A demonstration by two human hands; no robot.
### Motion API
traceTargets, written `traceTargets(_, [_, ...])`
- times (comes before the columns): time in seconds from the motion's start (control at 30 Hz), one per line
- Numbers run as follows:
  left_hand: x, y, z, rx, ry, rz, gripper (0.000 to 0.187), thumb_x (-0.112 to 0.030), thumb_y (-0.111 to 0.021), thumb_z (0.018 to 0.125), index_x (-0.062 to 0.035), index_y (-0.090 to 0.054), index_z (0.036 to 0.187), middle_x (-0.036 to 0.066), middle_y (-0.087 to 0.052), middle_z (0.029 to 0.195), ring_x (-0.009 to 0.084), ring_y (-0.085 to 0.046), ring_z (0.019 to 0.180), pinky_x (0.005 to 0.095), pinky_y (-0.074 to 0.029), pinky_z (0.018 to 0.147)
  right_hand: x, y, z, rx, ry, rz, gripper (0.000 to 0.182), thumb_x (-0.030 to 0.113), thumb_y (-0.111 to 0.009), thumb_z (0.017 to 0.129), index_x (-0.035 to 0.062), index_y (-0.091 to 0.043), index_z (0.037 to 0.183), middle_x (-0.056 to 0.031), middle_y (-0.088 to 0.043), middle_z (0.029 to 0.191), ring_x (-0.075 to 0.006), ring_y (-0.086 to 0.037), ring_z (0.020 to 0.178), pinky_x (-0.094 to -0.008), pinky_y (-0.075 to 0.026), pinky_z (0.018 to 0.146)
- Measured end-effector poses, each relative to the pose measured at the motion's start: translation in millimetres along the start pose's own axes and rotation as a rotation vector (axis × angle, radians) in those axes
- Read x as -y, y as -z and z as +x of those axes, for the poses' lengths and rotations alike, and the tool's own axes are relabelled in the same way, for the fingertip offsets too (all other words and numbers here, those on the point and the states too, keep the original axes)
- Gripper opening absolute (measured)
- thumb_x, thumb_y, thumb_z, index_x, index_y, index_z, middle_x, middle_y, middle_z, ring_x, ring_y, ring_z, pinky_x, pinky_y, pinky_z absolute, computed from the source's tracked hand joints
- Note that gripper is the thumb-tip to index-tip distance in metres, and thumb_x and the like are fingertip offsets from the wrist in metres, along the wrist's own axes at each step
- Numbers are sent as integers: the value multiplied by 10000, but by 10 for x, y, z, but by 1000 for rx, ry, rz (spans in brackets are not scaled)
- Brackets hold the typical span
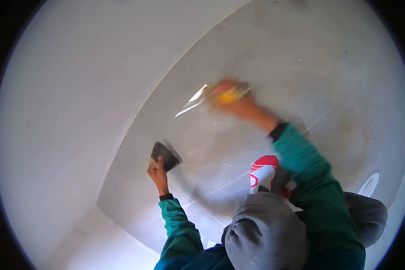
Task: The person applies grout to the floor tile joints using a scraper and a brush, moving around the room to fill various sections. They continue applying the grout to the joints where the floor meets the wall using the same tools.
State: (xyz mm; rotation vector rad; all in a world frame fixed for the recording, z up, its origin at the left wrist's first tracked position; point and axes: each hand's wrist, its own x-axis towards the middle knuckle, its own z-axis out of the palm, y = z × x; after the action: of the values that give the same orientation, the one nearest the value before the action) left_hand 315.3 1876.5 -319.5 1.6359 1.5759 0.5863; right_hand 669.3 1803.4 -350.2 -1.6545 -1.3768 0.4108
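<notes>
My left hand [157, 174] is closed on the handle end of a dark, flat-bladed tool [165, 157], held over the grey floor at the lower left. Further up, my right hand [231, 98] is blurred by motion. Its fingers are wrapped round a yellow-handled scraper [228, 96]. A wide, shiny blade [191, 104] reaches out from that hand to the left, towards the wall edge. Whether the blade touches the floor cannot be made out.
The grey floor [279, 58] bears thin pale lines. A white wall [76, 90] meets it along a curved edge at the left. My knee [265, 229] and a red and white sock [262, 173] are below. A white round object [369, 184] lies at the right.
</notes>
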Motion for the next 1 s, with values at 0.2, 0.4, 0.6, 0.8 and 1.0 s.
traceTargets(0.2, [424, 132, 620, -60, -102, 281, 312, -279, -609, 815, 31, -587, 798, 43, -546, 632, 124, -460, 586, 292, -378, 526, -1399, 2402, -570, -293, -379, -241, 302, 141, -571, 796, 90, -545, 1092, -43, -562, 951, -144, -533, 872, -277, -435, 783])
traceTargets(0.4, [-872, -2204, 687, 227, -550, 332, 423, -430, -584, 778, -18, -613, 874, 197, -604, 829, 346, -575, 774, 446, -438, 685, -1236, 2987, -884, -833, -620, 662, 368, 113, -479, 826, -38, -495, 1162, -136, -534, 1103, -207, -528, 1001, -306, -423, 885])
traceTargets(0.6, [-1979, -2969, 30, 519, -510, 92, 376, -391, -614, 736, -29, -621, 837, 206, -606, 837, 387, -566, 776, 445, -450, 656, -253, 2640, -484, -724, -468, 996, 434, 99, -492, 854, -73, -397, 1241, -152, -495, 1170, -222, -476, 1108, -324, -367, 975])
traceTargets(0.8, [-1190, -1189, 593, 61, -306, -22, 349, -252, -594, 828, -4, -490, 606, 81, -453, 510, 173, -381, 464, 348, -308, 458, 369, 754, -619, 297, -327, -97, 396, 140, -607, 787, 50, -498, 1157, -98, -540, 1097, -216, -524, 1005, -323, -417, 859])
traceTargets(1.0, [-488, -463, 565, -81, -123, -179, 281, -236, -630, 799, 42, -595, 769, 8, -535, 631, 96, -429, 590, 259, -377, 552, 965, -1067, -1242, 356, -256, 498, 357, 185, -602, 708, 156, -590, 1063, -130, -623, 912, -309, -585, 900, -380, -454, 798])
